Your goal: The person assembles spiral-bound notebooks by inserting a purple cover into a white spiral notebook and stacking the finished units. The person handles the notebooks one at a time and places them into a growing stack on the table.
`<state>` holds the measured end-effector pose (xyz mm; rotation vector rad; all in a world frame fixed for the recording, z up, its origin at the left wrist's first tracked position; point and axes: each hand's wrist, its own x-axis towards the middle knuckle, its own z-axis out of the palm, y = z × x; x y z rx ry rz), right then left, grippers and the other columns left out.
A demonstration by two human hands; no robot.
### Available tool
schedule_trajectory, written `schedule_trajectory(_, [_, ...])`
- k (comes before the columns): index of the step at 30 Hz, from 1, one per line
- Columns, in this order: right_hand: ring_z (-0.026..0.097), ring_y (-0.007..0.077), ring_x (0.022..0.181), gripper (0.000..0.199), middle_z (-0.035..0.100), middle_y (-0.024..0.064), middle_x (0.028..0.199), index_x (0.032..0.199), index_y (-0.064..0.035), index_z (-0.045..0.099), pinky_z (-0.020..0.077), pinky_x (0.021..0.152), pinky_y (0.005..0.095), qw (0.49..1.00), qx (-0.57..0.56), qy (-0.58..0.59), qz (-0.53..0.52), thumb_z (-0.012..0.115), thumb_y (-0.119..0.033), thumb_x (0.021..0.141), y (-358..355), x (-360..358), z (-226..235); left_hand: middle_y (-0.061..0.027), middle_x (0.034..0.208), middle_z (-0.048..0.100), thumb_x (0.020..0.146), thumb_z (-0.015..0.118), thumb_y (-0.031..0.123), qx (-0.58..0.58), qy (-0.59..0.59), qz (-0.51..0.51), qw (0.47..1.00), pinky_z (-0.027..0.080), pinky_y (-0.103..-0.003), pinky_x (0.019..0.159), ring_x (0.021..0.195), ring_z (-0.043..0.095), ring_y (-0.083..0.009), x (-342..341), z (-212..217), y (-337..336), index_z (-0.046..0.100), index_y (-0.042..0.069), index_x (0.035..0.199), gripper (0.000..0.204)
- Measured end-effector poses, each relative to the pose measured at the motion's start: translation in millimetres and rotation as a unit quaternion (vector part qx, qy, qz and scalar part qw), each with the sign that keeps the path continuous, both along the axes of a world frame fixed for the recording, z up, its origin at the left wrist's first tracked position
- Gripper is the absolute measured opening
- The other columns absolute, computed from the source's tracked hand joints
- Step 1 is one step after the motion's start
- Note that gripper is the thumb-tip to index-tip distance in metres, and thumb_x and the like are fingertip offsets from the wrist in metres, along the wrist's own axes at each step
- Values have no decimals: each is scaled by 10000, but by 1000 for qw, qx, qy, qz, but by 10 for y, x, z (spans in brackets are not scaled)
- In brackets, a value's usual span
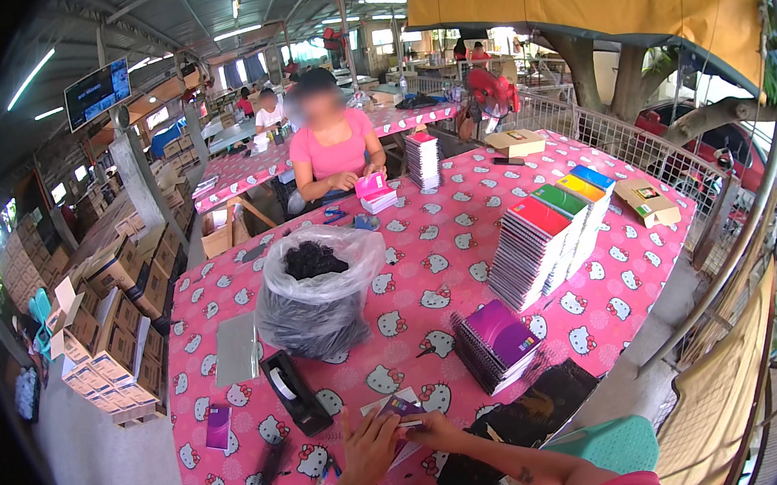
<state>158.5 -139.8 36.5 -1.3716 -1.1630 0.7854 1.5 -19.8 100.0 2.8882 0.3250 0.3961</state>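
Note:
At the near edge of a pink patterned table [425, 239], my left hand [367, 446] and my right hand [436, 430] close together on a small purple notebook [403, 406]. White sheets or covers lie beneath it, partly hidden by my fingers. Right of my hands stands a stack of purple spiral notebooks [504, 332]. A black tape dispenser [296, 395] is just beyond my left hand, with pens [324, 475] and a dark slim object [271, 461] to its near side. Farther left lies a single purple notebook cover [219, 427].
A clear plastic bag [315, 295] of black material stands mid-table, beside a grey sheet [236, 348]. Tall stacks of coloured notebooks [537, 246] rise at right. Across the table a person [337, 145] handles a pink notebook [373, 188]. Black plastic [524, 420] covers the near right edge.

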Motion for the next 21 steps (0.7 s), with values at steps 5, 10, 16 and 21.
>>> schedule_trajectory(5, [567, 61, 807, 305, 683, 12, 892, 1243, -27, 651, 504, 721, 261, 995, -25, 99, -19, 652, -86, 944, 15, -93, 148, -219, 1485, 416, 983, 445, 551, 100, -133, 40, 985, 113, -678, 1142, 1435, 312, -409, -38, -549, -386, 437, -29, 1412, 721])
schedule_trajectory(10, [613, 89, 866, 277, 697, 38, 963, 1211, 19, 636, 543, 782, 287, 995, -59, 79, -1, 633, -60, 945, 34, -35, 235, -249, 1530, 355, 970, 415, 607, 50, -106, 56, 992, 112, -662, 1149, 1447, 290, -422, 79, -181, -305, 406, -53, 1429, 804])
schedule_trajectory(16, [626, 89, 885, 313, 702, 39, 1029, 1244, 39, 614, 530, 781, 270, 985, 34, 167, 10, 607, -56, 946, 43, -11, 198, -255, 1526, 366, 966, 401, 619, 47, -143, 54, 987, 118, -624, 1162, 1448, 298, -418, 177, -157, -339, 405, -43, 1442, 815])
schedule_trajectory(21, [594, 85, 906, 293, 688, 33, 1011, 1215, 29, 622, 514, 797, 280, 994, -22, 103, -2, 621, -37, 930, 61, 29, 225, -211, 1460, 477, 965, 479, 545, 42, -140, 51, 988, 122, -624, 1159, 1408, 397, -354, 74, -194, -372, 471, 7, 1419, 704])
